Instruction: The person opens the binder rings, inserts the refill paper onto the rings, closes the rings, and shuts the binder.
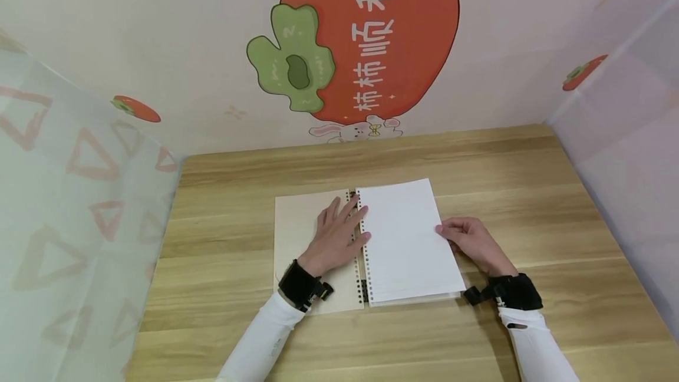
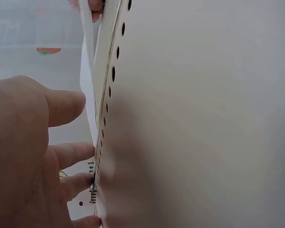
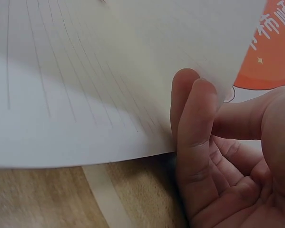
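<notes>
A ring-bound notebook lies open, its beige cover point(image 1: 294, 223) on the left and lined white pages point(image 1: 408, 246) on the right, with black rings point(image 1: 364, 290) between. My left hand point(image 1: 330, 243) spreads its fingers over the binding, fingertips at the pages' punched edge. In the left wrist view the cover point(image 2: 204, 109) with its row of holes stands beside the fingers point(image 2: 68, 154). At the pages' outer edge, my right hand point(image 1: 474, 243) pinches paper between thumb and fingers. The right wrist view shows this lined paper point(image 3: 85, 85) lifted off the table at the fingertips point(image 3: 199, 99).
The notebook is on a wood-grain table point(image 1: 223, 240). Behind it rises a wall with a big printed persimmon point(image 1: 419, 34), and side walls point(image 1: 74, 205) flank the table. Both wrists wear black straps with small cameras point(image 1: 299, 285).
</notes>
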Demonstrator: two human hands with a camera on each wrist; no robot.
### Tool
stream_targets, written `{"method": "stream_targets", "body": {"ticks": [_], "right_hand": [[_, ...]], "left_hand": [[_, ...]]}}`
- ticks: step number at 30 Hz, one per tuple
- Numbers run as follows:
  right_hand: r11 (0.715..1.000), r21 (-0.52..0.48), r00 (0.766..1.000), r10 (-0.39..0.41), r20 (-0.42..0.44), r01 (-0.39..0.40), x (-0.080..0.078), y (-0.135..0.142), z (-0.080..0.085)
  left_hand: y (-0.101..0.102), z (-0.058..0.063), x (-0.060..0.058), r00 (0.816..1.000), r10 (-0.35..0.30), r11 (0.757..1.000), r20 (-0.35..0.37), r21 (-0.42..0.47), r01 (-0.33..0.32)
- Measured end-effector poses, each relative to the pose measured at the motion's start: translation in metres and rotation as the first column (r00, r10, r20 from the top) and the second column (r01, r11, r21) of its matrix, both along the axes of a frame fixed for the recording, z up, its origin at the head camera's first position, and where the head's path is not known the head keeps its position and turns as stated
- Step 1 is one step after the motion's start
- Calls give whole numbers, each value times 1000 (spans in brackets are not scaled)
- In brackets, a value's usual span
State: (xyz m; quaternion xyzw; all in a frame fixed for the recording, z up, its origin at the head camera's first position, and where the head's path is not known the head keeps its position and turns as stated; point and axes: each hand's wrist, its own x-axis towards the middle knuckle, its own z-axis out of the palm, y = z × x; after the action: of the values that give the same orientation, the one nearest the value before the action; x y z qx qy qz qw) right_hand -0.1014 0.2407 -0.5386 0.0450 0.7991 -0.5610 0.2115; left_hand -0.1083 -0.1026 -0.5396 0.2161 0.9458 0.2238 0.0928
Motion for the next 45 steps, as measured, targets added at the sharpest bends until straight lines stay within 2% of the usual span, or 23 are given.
{"method": "stream_targets", "body": {"ticks": [5, 9, 16, 22, 26, 32, 38, 45], "right_hand": [[1000, -22, 1000, 9, 14, -9, 1, -1, 0], [1000, -14, 1000, 10, 8, -10, 1, -2, 2], [1000, -16, 1000, 9, -4, -9, 0, -1, 1], [1000, 24, 1000, 6, -6, -6, -1, 0, -3], [1000, 22, 1000, 9, -13, -9, -2, 0, -4], [999, 30, 1000, 20, -23, -19, -2, 2, -5], [999, 21, 999, 27, -27, -26, -2, 2, -6], [1000, 7, 999, 28, -24, -28, -2, 2, -6]], "left_hand": [[-2, 5, 4, 999, 14, 1000, -51, 22, -13], [-6, 12, 13, 998, 10, 998, -68, 57, -6], [-11, 23, 37, 999, -7, 992, -41, 123, 12], [-12, 26, 58, 997, -18, 988, -78, 154, 30], [-11, 27, 74, 989, -53, 989, -139, 130, 71], [-4, 20, 104, 964, -139, 987, -229, 50, 154], [3, 8, 134, 964, -139, 989, -226, 14, 146], [7, -1, 152, 969, -159, 985, -191, -91, 144]]}}
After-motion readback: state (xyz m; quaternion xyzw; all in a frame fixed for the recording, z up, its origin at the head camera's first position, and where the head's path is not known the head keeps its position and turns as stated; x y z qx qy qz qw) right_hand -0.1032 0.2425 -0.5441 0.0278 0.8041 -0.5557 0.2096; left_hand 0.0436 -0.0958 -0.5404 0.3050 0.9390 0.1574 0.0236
